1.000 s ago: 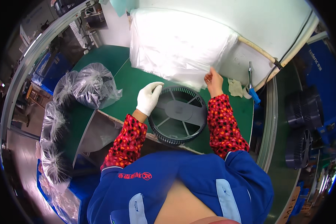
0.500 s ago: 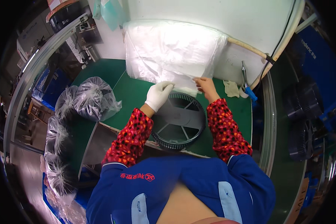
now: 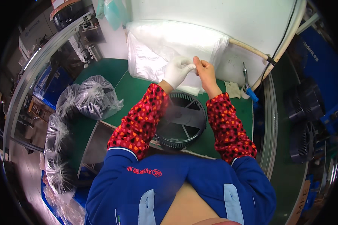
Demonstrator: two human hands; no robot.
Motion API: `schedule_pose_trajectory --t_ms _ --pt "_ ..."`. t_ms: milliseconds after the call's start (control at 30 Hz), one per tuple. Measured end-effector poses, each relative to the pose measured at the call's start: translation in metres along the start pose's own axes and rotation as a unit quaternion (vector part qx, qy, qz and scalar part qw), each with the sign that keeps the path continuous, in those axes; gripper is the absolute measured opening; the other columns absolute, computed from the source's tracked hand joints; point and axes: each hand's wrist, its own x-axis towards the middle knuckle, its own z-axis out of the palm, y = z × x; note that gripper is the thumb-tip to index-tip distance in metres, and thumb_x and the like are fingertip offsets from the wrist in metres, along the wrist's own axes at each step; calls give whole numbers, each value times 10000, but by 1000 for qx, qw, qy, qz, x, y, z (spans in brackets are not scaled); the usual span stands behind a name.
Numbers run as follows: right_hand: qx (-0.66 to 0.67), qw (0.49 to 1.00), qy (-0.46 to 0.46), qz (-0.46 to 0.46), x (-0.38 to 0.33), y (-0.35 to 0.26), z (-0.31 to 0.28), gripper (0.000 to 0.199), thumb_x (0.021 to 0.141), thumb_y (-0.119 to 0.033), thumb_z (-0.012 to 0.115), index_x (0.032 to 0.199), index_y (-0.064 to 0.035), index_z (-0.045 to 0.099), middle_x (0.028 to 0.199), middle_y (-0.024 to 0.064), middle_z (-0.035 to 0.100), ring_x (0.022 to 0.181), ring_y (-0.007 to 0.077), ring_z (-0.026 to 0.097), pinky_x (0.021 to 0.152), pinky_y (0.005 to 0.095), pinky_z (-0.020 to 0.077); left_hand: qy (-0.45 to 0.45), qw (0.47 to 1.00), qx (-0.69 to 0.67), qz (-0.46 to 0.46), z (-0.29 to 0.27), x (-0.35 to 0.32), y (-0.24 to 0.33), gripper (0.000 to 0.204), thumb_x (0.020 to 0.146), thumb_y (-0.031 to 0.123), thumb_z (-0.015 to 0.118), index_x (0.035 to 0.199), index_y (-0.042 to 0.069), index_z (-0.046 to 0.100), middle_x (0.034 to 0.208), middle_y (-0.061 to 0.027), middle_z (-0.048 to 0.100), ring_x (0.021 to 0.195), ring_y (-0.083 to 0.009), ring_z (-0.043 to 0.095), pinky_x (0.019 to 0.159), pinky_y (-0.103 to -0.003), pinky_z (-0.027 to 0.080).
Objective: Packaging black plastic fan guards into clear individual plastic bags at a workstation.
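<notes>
Head view: hands (image 3: 175,73) (image 3: 205,73) together, pinching plastic sheets (image 3: 176,41); long axis left-right, hanging downward.

On the blue jacket (image 3: 176,167), below the left grip (image 3: 175,72), I see red characters (image 3: 141,171) beside a round red emblem (image 3: 157,173). Well right of the right grip (image 3: 205,73), white lettering (image 3: 311,50) marks a blue panel (image 3: 321,69); lower there, dark capitals (image 3: 302,199) mark brown cardboard (image 3: 306,186).

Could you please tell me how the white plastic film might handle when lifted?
The white plastic film is probably floppy, judging by its wrinkles. It looks thin, so likely light; its sheen suggests it may be slippery.
</notes>
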Motion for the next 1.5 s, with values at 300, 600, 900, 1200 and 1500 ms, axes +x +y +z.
schedule_pose_trajectory --t_ms 300,600,900,1200,1500 --pt "-353 908 80 -211 -10 -15 -7 378 741 -244 622 495 -20 441 462 136 431 420 294 397 453 389 332 70 988 137 33 -18 18 25 195 854 229 582 829 38 561 670 -151 564 601 -277 546 584 -343 450" --pt "-362 840 117 -388 -62 -34 -25 263 663 -43 596 527 -26 372 529 146 381 472 309 395 454 387 311 281 867 409 -46 -129 28 -10 203 780 73 503 972 96 568 850 -172 625 833 -373 586 711 -429 459" --pt "99 966 232 -57 -35 11 -92 177 869 -36 521 1038 -16 473 1052 117 552 908 182 556 789 311 454 298 791 412 -340 -203 -78 -90 411 892 368 370 875 36 612 874 -233 623 872 -409 588 790 -492 450" --pt "438 884 -155 55 -17 26 -61 110 947 -166 427 948 -93 508 623 -13 444 506 96 386 472 238 351 244 903 187 -299 -227 -115 -201 231 902 223 404 895 100 599 861 -88 570 755 -261 531 710 -389 461" --pt "76 960 -198 180 9 60 -116 418 948 -463 348 835 -97 515 494 -34 336 415 81 337 383 249 293 161 895 -273 -315 -189 -118 -67 330 904 349 438 737 98 572 535 -20 494 472 -183 491 522 -347 447"
